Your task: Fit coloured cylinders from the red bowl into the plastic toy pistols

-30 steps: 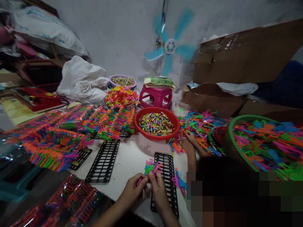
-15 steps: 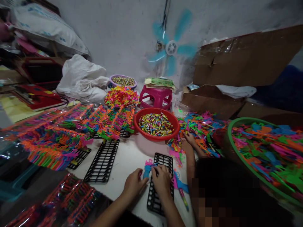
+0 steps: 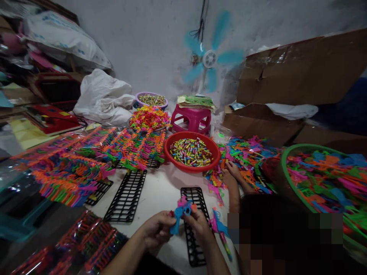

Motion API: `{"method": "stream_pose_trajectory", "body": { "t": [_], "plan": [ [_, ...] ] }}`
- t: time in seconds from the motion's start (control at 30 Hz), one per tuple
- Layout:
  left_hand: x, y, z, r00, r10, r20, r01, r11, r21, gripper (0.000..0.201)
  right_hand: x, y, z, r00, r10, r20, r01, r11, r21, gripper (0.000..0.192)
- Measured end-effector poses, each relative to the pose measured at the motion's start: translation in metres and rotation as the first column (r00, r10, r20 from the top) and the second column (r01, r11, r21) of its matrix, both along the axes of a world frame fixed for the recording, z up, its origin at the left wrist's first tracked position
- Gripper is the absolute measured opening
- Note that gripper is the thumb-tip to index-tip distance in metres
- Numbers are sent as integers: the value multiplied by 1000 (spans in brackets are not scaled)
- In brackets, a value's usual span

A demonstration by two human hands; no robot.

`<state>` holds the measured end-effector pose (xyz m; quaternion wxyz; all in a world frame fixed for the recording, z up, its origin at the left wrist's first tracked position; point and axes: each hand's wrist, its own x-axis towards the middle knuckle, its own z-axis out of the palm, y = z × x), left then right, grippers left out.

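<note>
Both my hands pinch small plastic toy pieces over the black grid tray at the near table edge.

I see bare white tabletop [image 3: 160, 191] only in a narrow patch ahead, hemmed by a second black tray [image 3: 126, 194] on the left, the red bowl [image 3: 192, 152] of capsules beyond, and another person's hands [image 3: 231, 173] in the coloured heap to the right. My left hand [image 3: 156, 229] curls its fingers around a blue piece [image 3: 176, 219]; my right hand [image 3: 199, 225] pinches the pink and blue cluster [image 3: 185, 206] at its fingertips, just above the black grid tray [image 3: 195, 229]. The two hands nearly touch.
</note>
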<state>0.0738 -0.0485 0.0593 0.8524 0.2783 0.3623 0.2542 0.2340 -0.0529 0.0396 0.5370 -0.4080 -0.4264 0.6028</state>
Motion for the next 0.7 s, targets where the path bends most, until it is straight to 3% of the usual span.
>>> {"method": "stream_pose_trajectory", "body": {
  "t": [0.1, 0.23, 0.3, 0.4, 0.47, 0.53, 0.63, 0.7],
  "plan": [
    [2, -8, 4, 989, -125, 80, 130, 989, -66, 25, 0, -9, 15, 989, 133, -66, -129, 990, 53, 55],
    [4, -8, 3, 948, -215, 233, 254, 955, -154, 22, 12, -10, 30, 962, 265, 64, -271, 956, 115, 31],
    [4, -6, 5, 966, -163, 200, 203, 959, -199, 26, 13, -7, 29, 979, 187, 82, -194, 978, 82, 25],
    [3, -4, 12, 995, 10, 101, 14, 973, -230, 35, 6, -3, 23, 998, -7, 59, 7, 1000, 9, 22],
    [3, -5, 17, 986, 160, 39, -152, 974, -170, 39, 0, -3, 20, 993, -115, 35, 115, 993, -22, 21],
    [5, -7, 21, 964, 265, -23, -265, 964, -32, 39, -6, -4, 18, 984, -177, 30, 178, 982, -56, 22],
    [9, -10, 22, 954, 282, -101, -258, 945, 204, 36, -12, -7, 16, 987, -159, 34, 162, 982, -97, 26],
    [11, -10, 20, 940, 315, -131, -269, 921, 282, 35, -13, -7, 16, 990, -138, 7, 138, 985, -102, 29]
  ]
}}
